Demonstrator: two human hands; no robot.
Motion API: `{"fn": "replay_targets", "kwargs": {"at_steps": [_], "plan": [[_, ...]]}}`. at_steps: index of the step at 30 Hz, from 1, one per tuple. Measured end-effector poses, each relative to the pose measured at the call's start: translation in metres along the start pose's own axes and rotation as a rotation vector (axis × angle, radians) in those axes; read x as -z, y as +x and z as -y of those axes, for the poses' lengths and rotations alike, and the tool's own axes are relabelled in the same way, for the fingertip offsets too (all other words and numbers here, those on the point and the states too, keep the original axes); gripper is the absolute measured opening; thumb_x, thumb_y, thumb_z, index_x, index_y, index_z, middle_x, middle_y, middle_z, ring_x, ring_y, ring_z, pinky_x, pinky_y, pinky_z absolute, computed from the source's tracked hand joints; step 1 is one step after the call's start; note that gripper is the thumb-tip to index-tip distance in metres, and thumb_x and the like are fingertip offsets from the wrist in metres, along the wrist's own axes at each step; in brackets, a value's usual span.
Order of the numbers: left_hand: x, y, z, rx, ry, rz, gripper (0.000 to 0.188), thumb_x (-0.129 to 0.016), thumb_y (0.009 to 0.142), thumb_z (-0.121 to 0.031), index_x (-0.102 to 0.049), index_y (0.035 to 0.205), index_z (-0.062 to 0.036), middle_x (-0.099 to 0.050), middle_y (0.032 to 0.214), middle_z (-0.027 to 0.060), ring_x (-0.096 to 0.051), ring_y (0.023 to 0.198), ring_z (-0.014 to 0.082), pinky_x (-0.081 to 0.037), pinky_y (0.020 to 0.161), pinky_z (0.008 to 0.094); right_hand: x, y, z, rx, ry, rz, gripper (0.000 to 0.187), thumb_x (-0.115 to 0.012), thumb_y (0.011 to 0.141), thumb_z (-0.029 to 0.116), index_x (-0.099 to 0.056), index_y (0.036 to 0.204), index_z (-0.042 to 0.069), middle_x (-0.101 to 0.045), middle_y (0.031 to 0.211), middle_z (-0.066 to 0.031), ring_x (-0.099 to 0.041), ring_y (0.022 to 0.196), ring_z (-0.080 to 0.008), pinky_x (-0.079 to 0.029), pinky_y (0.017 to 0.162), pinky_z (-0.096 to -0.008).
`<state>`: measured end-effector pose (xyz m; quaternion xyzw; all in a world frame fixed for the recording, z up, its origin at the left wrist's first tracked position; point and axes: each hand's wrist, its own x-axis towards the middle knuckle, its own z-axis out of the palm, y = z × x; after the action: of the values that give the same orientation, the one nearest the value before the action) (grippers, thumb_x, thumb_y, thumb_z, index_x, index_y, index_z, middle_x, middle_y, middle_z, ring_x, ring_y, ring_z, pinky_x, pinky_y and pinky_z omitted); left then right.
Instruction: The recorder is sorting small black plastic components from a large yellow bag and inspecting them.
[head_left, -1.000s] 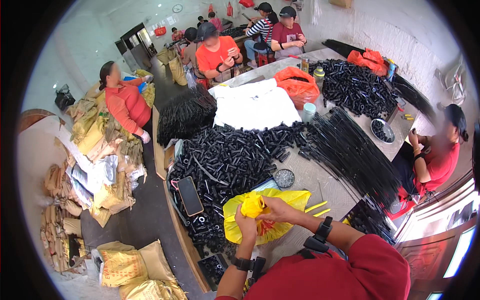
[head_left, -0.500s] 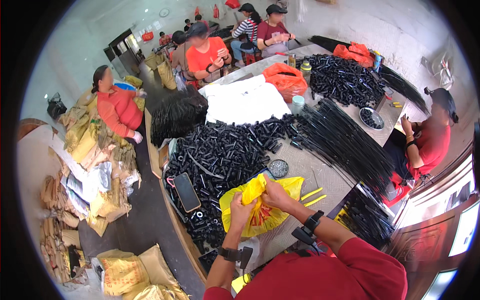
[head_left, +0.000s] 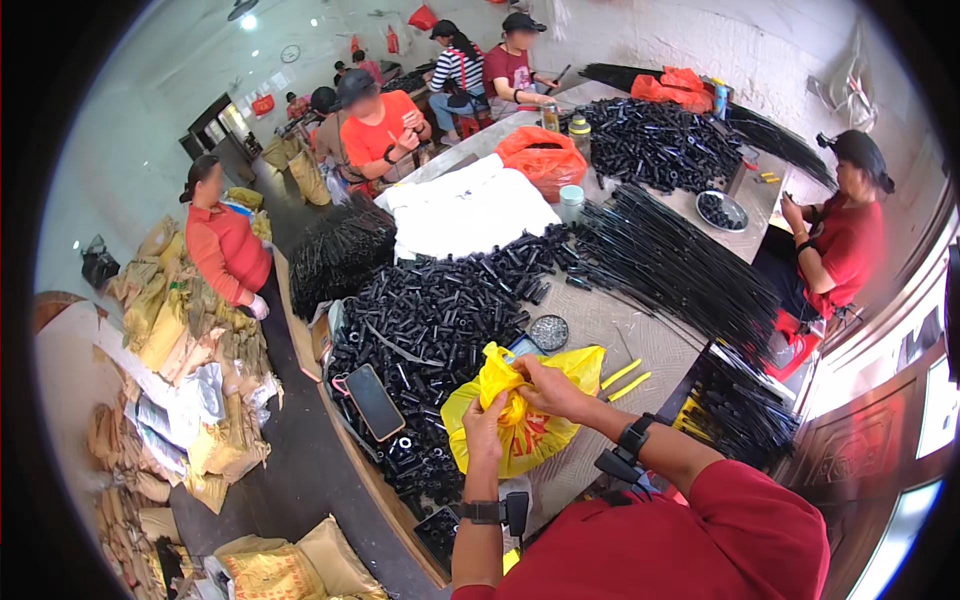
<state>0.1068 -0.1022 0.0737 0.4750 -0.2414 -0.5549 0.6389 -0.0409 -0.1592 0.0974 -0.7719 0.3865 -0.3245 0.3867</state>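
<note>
A yellow plastic bag [head_left: 520,445] with red print lies at the near table edge, its neck gathered and twisted. My left hand [head_left: 486,424] is closed on the neck from the left. My right hand [head_left: 552,389] pinches the gathered plastic from the right; some fingertips are hidden in the folds. Left of the bag, a dark-screened phone [head_left: 375,402] rests on a big heap of short black tubular parts [head_left: 440,305]. Just beyond the bag stands a small round dish [head_left: 549,333] of tiny shiny pieces. To its right lies a tool with yellow handles [head_left: 625,382].
Long black rods [head_left: 680,270] lie across the table's right side. White cloth [head_left: 465,213], an orange bag [head_left: 545,160] and a lidded jar [head_left: 571,204] stand farther back. Co-workers sit around the table; one person [head_left: 228,245] stands at left beside piled sacks [head_left: 190,340].
My hands have drawn closer together at the bag's neck, which looks more tightly twisted. The whole view has shifted slightly. The standing person at left has lowered an arm.
</note>
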Motion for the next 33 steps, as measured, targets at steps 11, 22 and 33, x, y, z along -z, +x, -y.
{"fn": "replay_targets", "kwargs": {"at_steps": [11,22,33], "plan": [[0.009,-0.013,-0.004,0.103,0.066,0.119,0.024,-0.064,0.08,-0.008,-0.059,0.102,-0.0001,-0.061,0.095,0.0038,-0.058,0.084,0.0124,-0.045,0.078,0.0258,-0.011,0.004,-0.014,0.033,0.099,-0.097,0.038,-0.064,0.074,0.013,-0.041,0.102,0.004,-0.055,0.081,-0.0153,-0.058,0.078,-0.0319,-0.045,0.066,-0.038],[-0.002,-0.003,-0.012,0.089,-0.121,0.062,0.032,-0.056,0.088,-0.022,-0.053,0.109,0.0013,-0.059,0.102,0.0065,-0.057,0.092,0.0141,-0.045,0.079,0.0271,0.013,-0.013,0.034,0.272,-0.051,-0.041,0.027,-0.067,0.073,0.008,-0.053,0.096,0.006,-0.053,0.084,-0.0098,-0.056,0.074,-0.0242,-0.045,0.062,-0.0314],[-0.02,-0.022,-0.015,0.023,-0.002,-0.103,0.038,-0.059,0.086,-0.023,-0.043,0.109,0.0032,-0.055,0.101,0.01,-0.054,0.088,0.0142,-0.045,0.076,0.0273,-0.002,-0.018,0.044,0.319,-0.61,-0.007,0.028,-0.07,0.067,0.027,-0.057,0.083,0.008,-0.053,0.084,-0.0072,-0.058,0.076,-0.0247,-0.046,0.062,-0.0359]]}}
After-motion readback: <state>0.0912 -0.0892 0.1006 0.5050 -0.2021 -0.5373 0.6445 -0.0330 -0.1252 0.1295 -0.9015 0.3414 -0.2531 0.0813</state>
